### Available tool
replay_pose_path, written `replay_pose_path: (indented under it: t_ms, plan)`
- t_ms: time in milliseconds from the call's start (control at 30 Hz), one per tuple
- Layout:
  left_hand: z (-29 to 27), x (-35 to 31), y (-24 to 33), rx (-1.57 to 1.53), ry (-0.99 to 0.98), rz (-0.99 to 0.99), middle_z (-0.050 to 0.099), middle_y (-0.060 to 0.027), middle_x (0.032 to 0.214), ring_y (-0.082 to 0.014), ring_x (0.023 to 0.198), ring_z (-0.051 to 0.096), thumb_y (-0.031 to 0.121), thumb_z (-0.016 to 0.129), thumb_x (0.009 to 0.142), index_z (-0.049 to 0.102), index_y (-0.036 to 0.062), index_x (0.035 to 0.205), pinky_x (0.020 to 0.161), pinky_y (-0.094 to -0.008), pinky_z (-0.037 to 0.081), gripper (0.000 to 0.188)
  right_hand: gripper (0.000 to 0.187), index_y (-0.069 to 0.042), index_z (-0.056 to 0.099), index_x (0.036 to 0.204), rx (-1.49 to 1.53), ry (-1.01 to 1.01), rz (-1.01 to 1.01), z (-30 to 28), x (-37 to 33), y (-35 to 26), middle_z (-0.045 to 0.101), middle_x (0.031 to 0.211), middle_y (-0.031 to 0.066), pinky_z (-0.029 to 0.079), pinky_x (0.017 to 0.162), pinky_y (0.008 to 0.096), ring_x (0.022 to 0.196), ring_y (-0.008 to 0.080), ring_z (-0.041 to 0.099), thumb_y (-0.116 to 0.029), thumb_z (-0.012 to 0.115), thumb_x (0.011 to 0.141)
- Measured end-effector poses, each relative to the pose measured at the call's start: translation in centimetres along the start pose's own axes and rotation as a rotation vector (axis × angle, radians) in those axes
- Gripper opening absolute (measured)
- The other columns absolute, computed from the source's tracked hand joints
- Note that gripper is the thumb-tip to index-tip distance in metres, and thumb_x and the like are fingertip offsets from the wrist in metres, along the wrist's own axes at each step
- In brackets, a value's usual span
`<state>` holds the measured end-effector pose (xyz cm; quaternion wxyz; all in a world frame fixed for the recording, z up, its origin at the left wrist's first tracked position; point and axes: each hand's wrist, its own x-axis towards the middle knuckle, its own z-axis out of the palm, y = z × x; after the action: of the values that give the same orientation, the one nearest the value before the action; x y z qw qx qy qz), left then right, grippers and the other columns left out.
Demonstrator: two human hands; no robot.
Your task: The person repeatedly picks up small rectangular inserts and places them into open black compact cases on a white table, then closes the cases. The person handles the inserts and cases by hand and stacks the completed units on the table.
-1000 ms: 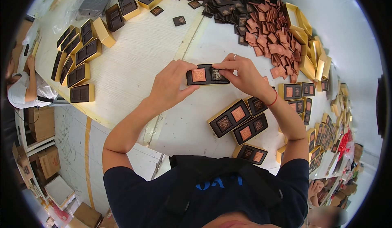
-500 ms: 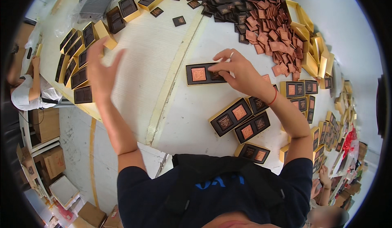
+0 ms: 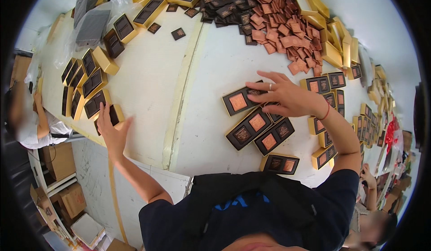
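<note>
My right hand [image 3: 287, 97] lies with fingers spread on a gold-edged box [image 3: 237, 102] that holds a copper square and a dark square. It sits near the middle of the white table [image 3: 152, 71]. My left hand [image 3: 111, 128] stretches far left to the table's edge. Its fingers lie flat against an empty gold box with a dark insert [image 3: 116, 114], the nearest of a row of such boxes [image 3: 85, 82]. Neither hand has lifted anything.
Filled boxes [image 3: 258, 127] lie below my right hand, more at the right [image 3: 330, 87]. A heap of copper and dark squares [image 3: 274, 24] and empty gold trays [image 3: 334, 48] are at the back. Grey trays [image 3: 90, 24] lie back left. Other people are at left [image 3: 31, 120] and lower right [image 3: 372, 215]. Cartons [image 3: 63, 197] stand on the floor.
My left hand let go of the box that both hands held and swung out to the left edge, onto an empty box. My right hand stayed on the filled box.
</note>
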<state>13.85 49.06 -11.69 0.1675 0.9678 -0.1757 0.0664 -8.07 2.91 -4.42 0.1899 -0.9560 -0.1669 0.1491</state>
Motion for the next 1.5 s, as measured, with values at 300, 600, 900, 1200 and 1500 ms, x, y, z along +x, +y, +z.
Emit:
replay_pose_path:
  t_ms: [300, 600, 900, 1200, 1500]
  plan:
    - [0.1, 0.8, 8.3, -0.227, -0.098, 0.403, 0.065, -0.0082, 0.124, -0.0296, 0.116, 0.055, 0.011, 0.088, 0.067, 0.062, 0.0065, 0.13, 0.103, -0.0424, 0.039, 0.069, 0.035, -0.008, 0.07, 0.116, -0.115, 0.527, 0.377, 0.6, -0.2, 8.6, 0.062, 0.117, 0.0157, 0.051, 0.092, 0.0414, 0.107, 0.0333, 0.061, -0.006, 0.069, 0.081]
    - [6.7, 3.1, 19.5, -0.412, -0.099, 0.828, 0.061, -0.0075, 0.129, -0.0293, 0.117, 0.053, 0.031, 0.089, 0.068, 0.058, 0.0081, 0.131, 0.104, -0.0446, 0.036, 0.074, 0.036, -0.005, 0.071, 0.107, -0.272, 0.483, 0.332, -1.2, 3.4, 11.8, 0.061, 0.103, 0.013, 0.053, 0.084, 0.041, 0.101, 0.0319, 0.062, -0.011, 0.075, 0.072]
    - [4.3, 4.0, 18.2, -0.414, -0.203, 0.739, 0.05, -0.0114, 0.145, -0.0294, 0.134, 0.045, 0.022, 0.091, 0.067, 0.047, 0.0107, 0.145, 0.117, -0.0484, 0.029, 0.091, 0.026, -0.007, 0.059, 0.091, -0.001, 0.442, 0.235, -1.1, 3.2, 8.5, 0.059, 0.102, 0.0088, 0.05, 0.078, 0.0393, 0.093, 0.0278, 0.059, -0.018, 0.077, 0.075]
    - [8.4, 3.7, 20.1, -0.586, -0.302, 0.631, 0.058, -0.0096, 0.132, -0.0316, 0.125, 0.05, 0.015, 0.089, 0.07, 0.055, 0.0105, 0.135, 0.106, -0.0414, 0.04, 0.074, 0.059, -0.004, 0.054, 0.123, -0.172, 0.399, 0.392, -0.4, 4.6, 8.1, 0.065, 0.103, 0.0146, 0.05, 0.082, 0.0392, 0.099, 0.0315, 0.062, -0.02, 0.081, 0.073]
    - [8.7, 2.6, 21.4, -0.68, -0.227, 0.687, 0.056, -0.0118, 0.138, -0.0326, 0.131, 0.048, 0.018, 0.087, 0.073, 0.051, 0.0106, 0.137, 0.11, -0.0439, 0.036, 0.074, 0.033, -0.002, 0.066, 0.1, -0.166, 0.459, 0.532, -0.2, 4.4, 9.8, 0.07, 0.077, 0.0094, 0.053, 0.076, 0.0384, 0.079, 0.0259, 0.068, -0.021, 0.078, 0.075]
